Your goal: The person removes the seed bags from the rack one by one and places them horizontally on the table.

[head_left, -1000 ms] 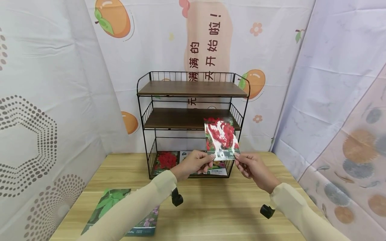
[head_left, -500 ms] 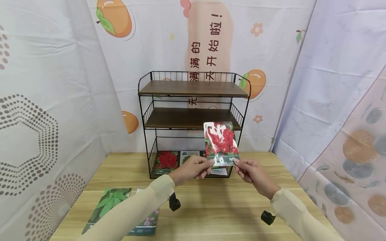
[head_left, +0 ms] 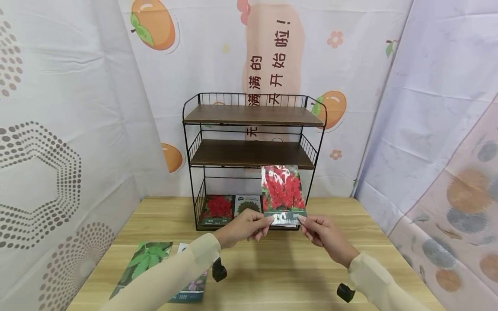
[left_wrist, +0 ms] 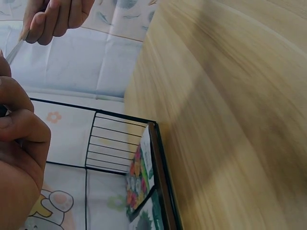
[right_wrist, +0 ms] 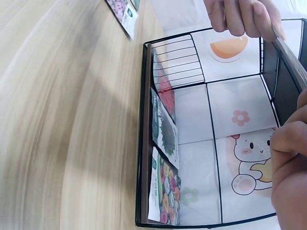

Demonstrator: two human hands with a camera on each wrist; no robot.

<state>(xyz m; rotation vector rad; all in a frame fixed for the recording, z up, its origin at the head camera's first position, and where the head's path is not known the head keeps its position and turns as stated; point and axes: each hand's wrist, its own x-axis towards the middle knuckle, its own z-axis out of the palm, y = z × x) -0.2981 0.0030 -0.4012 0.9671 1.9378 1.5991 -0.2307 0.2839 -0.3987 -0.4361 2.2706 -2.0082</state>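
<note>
A flat, glossy seed packet (head_left: 283,190) with red flowers on its front is held up before the right part of the rack's bottom level. My left hand (head_left: 246,226) pinches its lower left corner. The lower right corner is pinched by my right hand (head_left: 327,237). In the right wrist view the packet (right_wrist: 291,60) shows edge-on between both hands, above the bottom shelf. Three packets lie side by side there: a red-flower packet (head_left: 218,208), a white one with a spiky plant (head_left: 248,204), and a multicoloured-flower packet (right_wrist: 166,191), mostly hidden in the head view.
The black wire rack (head_left: 192,185) has a brown top shelf (head_left: 254,114) and middle shelf (head_left: 249,152). On the wooden table (head_left: 249,276) at front left lie a green-leaf packet (head_left: 147,259) and a pink-flower packet (head_left: 196,287), partly under my left sleeve. Printed curtains surround the table.
Both hands have lowered the red-flower packet from in front of the middle shelf to the bottom level. It now covers the right-hand packet there. The head view has shifted slightly.
</note>
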